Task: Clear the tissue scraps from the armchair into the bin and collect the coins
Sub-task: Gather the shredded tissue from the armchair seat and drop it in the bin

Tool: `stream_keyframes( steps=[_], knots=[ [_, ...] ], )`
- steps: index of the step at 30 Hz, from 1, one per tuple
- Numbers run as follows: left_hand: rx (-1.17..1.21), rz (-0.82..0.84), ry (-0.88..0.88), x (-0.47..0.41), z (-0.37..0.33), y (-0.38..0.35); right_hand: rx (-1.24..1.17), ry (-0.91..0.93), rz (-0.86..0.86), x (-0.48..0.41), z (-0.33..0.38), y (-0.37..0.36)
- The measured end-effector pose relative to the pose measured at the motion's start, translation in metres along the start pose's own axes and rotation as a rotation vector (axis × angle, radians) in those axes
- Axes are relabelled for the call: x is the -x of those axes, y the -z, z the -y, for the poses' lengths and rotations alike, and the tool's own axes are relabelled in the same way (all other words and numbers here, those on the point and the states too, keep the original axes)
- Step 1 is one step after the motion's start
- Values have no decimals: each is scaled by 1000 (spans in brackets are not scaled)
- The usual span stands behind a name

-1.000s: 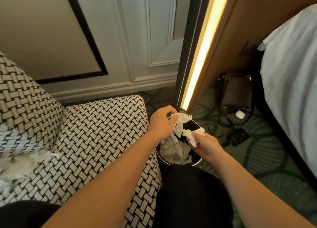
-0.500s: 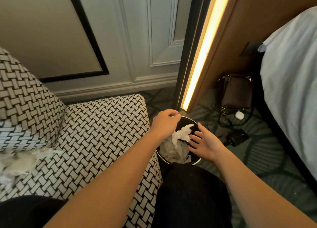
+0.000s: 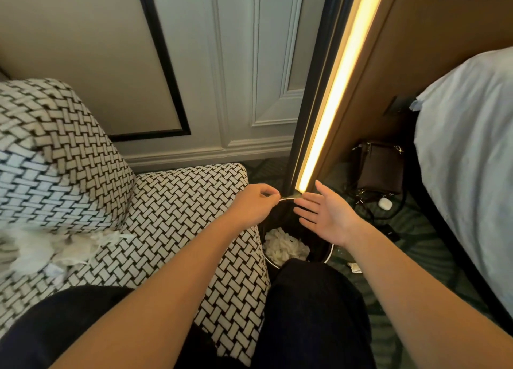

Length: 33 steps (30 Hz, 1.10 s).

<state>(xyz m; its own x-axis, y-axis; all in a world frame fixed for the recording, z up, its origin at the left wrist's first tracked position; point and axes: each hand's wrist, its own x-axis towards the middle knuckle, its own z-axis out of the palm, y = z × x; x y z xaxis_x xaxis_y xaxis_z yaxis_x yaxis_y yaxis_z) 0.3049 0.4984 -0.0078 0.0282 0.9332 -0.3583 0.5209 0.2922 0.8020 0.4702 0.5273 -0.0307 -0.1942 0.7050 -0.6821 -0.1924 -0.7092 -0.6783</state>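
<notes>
1. Head view, the room: a pale panelled wall with a black-framed panel runs behind. A lit strip (image 3: 333, 91) slants down a wooden partition, and dark green patterned carpet (image 3: 416, 230) covers the floor.
2. A bed (image 3: 472, 146) with a white sheet fills the right edge. A brown bag (image 3: 380, 166) stands on the floor against the partition, with a small white case (image 3: 385, 203) and dark cables just in front of it.
3. The armchair (image 3: 180, 216), in a black-and-white woven pattern, takes up the left half, with a cushion (image 3: 55, 146) in the same fabric at its back left.
4. Loose tissue scraps (image 3: 55, 246) lie in a heap at the left edge of the seat, below the cushion.
5. The bin (image 3: 330, 252), dark with a bright metal rim, stands on the floor just beside the seat's right edge. More crumpled tissue (image 3: 286, 246) lies inside it.
6. The left hand (image 3: 258, 202) is over the bin's far rim, its fingers curled and the thumb pressed to the forefinger. I cannot tell whether it pinches the rim or anything else.
7. The right hand (image 3: 327, 216) hovers above the bin's right side, palm turned up and left, fingers straight and spread apart, holding nothing.
8. Dark-clothed legs (image 3: 313, 313) fill the bottom of the frame and hide the bin's near rim.
</notes>
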Motion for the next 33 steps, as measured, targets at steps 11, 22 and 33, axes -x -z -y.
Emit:
stream_keyframes(
  steps=[11, 22, 33],
  knots=[
    [-65, -196, -127, 109, -3, 82, 405, 248, 252, 87, 11, -104],
    [43, -588, -147, 247, 50, 177, 571, 412, 494, 162, -37, -239],
    [443, -1071, 152, 379, 201, 185, 673, 262, 728, 190, -175, -347]
  ],
)
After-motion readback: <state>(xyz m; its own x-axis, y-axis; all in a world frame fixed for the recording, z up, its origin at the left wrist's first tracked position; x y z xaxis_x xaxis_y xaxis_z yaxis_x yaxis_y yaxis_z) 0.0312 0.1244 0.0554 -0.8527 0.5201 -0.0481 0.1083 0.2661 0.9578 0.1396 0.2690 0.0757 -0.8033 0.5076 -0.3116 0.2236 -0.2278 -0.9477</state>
